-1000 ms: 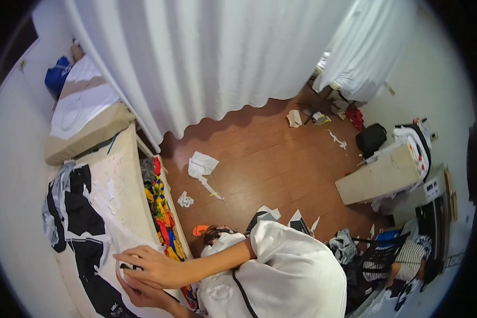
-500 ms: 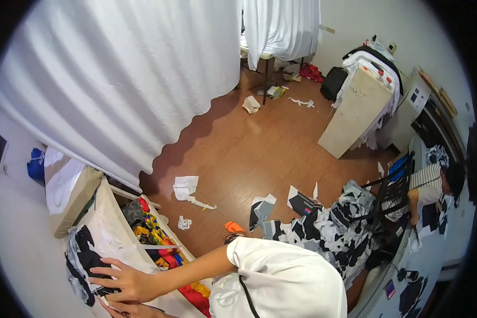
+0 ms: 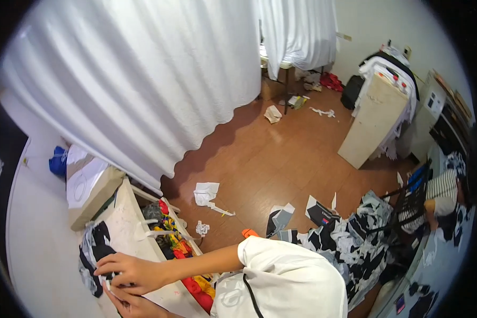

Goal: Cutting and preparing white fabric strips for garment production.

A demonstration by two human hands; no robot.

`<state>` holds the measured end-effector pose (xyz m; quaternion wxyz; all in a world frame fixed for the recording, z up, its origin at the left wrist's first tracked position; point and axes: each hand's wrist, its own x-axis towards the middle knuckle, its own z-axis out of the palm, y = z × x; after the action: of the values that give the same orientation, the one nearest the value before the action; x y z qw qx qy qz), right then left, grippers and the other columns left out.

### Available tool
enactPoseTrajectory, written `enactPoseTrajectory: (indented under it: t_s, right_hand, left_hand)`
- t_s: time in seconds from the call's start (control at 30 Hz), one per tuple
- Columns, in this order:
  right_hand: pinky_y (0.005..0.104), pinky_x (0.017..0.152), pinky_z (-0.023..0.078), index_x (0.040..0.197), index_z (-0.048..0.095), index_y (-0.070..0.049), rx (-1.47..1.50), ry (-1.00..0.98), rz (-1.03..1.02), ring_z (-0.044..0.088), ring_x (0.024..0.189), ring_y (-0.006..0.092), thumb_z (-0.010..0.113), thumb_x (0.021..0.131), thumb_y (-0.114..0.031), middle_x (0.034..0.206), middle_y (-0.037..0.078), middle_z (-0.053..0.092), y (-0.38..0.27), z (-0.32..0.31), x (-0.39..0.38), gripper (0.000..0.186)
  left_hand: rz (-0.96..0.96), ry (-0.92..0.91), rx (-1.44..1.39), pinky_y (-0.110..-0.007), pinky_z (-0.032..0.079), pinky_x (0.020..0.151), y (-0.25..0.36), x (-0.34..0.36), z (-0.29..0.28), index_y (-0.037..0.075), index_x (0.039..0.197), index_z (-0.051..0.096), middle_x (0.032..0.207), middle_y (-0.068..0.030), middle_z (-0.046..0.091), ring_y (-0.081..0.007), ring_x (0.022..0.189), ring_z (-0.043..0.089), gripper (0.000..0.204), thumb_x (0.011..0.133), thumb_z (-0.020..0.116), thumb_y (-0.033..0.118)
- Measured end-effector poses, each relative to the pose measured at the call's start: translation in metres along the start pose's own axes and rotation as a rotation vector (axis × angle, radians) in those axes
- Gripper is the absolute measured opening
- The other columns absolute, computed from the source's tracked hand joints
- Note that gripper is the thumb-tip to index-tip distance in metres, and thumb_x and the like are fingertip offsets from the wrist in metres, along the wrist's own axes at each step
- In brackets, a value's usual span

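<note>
What lies under the fingers (image 3: 107, 259) of the right hand (image 3: 130, 271) is hidden; the left forearm, behind the left hand (image 3: 135, 306), is cut off by the lower edge. A small black item (image 3: 420, 290) on the right-side bench (image 3: 439, 273) is too small to tell.

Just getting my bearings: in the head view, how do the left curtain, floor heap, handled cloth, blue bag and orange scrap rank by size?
1. Left curtain
2. Floor heap
3. Handled cloth, partly covered
4. Blue bag
5. Orange scrap
</note>
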<state>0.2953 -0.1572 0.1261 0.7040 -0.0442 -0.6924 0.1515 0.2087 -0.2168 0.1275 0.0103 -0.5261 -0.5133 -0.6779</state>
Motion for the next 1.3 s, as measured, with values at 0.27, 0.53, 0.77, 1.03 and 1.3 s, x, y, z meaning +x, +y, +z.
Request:
enactPoseTrajectory:
  t_s: [0.27,0.53,0.77,1.03,1.3]
  right_hand:
    - [0.0451,0.11,0.039,0.075,0.058,0.0,0.416,-0.392,0.696,0.051,0.134,0.0339,0.062,0.097,-0.016,0.143,0.02,0.054,-0.018,-0.023,0.0,0.027]
    - [0.0491,0.098,0.045,0.084,0.062,-0.007,0.606,-0.209,0.884,0.058,0.101,0.0344,0.046,0.105,-0.042,0.104,0.018,0.055,-0.011,-0.047,0.015,0.043]
    - [0.0315,0.058,0.049,0.083,0.061,-0.003,0.653,0.209,1.079,0.053,0.069,0.0165,0.046,0.106,-0.038,0.091,0.01,0.048,0.052,-0.055,0.08,0.044]
    - [0.0211,0.038,0.031,0.109,0.037,-0.002,1.352,0.212,1.175,0.036,0.047,0.0087,0.041,0.11,-0.018,0.092,0.006,0.045,0.199,-0.089,0.171,0.017]
    - [0.0236,0.072,0.057,0.118,0.039,-0.001,1.179,0.187,1.209,0.058,0.072,0.0156,0.044,0.108,-0.008,0.085,0.006,0.048,0.373,-0.104,0.196,0.013]
  left_hand:
    - [-0.232,-0.013,-0.123,-0.023,0.05,0.068,-0.04,0.013,-0.05,-0.004,0.125,0.068,0.099,-0.0062,0.072,-0.0103,0.079,0.062,0.031,0.102,0.058,0.014]
    - [-0.4,-0.018,-0.003,-0.022,0.046,0.064,-0.077,0.025,-0.078,-0.001,0.12,0.071,0.087,-0.0051,0.071,-0.0058,0.071,0.056,0.025,0.097,0.064,0.006]
    - [-0.426,-0.136,0.071,-0.021,0.039,0.059,-0.123,0.031,-0.078,0.001,0.12,0.072,0.081,-0.003,0.068,-0.0039,0.065,0.05,0.027,0.094,0.065,0.003]
    - [-0.379,-0.434,0.073,-0.029,0.054,0.072,-0.183,0.05,-0.063,0.001,0.124,0.069,0.102,-0.017,0.075,-0.0216,0.08,0.072,0.034,0.09,0.068,0.0]
    - [-0.297,-0.593,0.054,-0.032,0.051,0.061,-0.211,0.081,-0.009,0.0,0.101,0.069,0.088,-0.0123,0.072,-0.0244,0.068,0.067,0.02,0.084,0.077,0.006]
